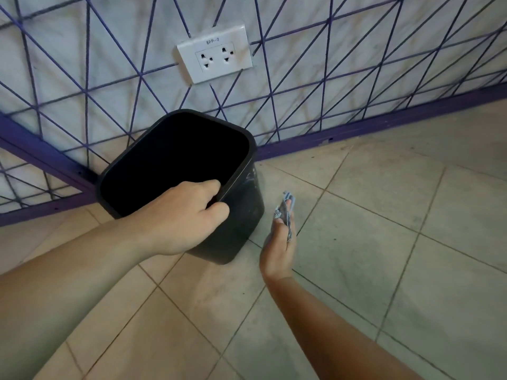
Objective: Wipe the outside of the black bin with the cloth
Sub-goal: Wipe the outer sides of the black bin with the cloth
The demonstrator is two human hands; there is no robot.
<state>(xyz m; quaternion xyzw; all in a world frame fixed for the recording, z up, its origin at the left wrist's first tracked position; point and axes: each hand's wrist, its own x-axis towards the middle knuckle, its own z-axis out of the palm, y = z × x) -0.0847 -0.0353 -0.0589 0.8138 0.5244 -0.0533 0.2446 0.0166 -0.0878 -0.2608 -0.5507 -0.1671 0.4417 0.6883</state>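
— What's at the far left of your feed?

— A white wall (82, 50) crossed by purple lines, with a purple baseboard (356, 130) along its foot. Next comes my left hand (189, 215), reaching in from the lower left. It grips the near rim of the black bin (244, 215): the fingers (211, 185) are curled over the edge into the opening, pressed together, and the thumb lies on the outer wall, so the rim is pinched between them.

— And the bin itself?

— It stands on the tiled floor (384, 242) close to the wall, and looks tipped with its open mouth towards me. The inside is plain dark; I can make out nothing in it. The outer wall facing right shows pale scuffs and a dusty grey film.

— Above it?

— A white double socket (215, 54) on the wall, marked BPP-2.

— Carry on rightwards.

— My right hand (279, 242) is just beside the bin's right wall, apart from it by a narrow gap. I see it edge-on, fingers stretched out straight and held together, pointing away from me. The cloth (286, 208), pale blue-grey and crumpled, lies along those fingers and sticks out past the tips. Whether the thumb pins it I cannot tell; that side is hidden.

— Cloth touching the bin?

— No, it sits clear of the wall.

— Beyond that?

— Only beige floor tiles with dark grout lines.
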